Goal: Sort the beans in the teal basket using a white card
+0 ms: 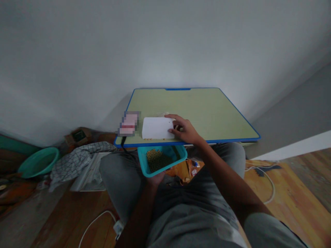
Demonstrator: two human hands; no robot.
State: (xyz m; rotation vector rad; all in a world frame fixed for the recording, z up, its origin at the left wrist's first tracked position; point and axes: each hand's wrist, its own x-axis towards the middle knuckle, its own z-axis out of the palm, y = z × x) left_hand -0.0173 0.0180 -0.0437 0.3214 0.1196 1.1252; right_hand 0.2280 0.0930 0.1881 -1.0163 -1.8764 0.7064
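A flat white board with rounded corners and a small hole stands or leans close to the table's front edge. My right hand grips its right end between thumb and fingers. A few small yellowish beans show along its lower edge, and something pale and clear lies partly hidden behind it. Below the table edge, my left hand supports a teal plastic basket from underneath, its fingers mostly hidden. Inside the basket are yellowish beans and darker green beans.
The low yellow-green table has a blue rim and stands against a wall. A blurred-out pink device with a black cable sits at its left. On the floor are a teal basin, a checked cloth and white cables.
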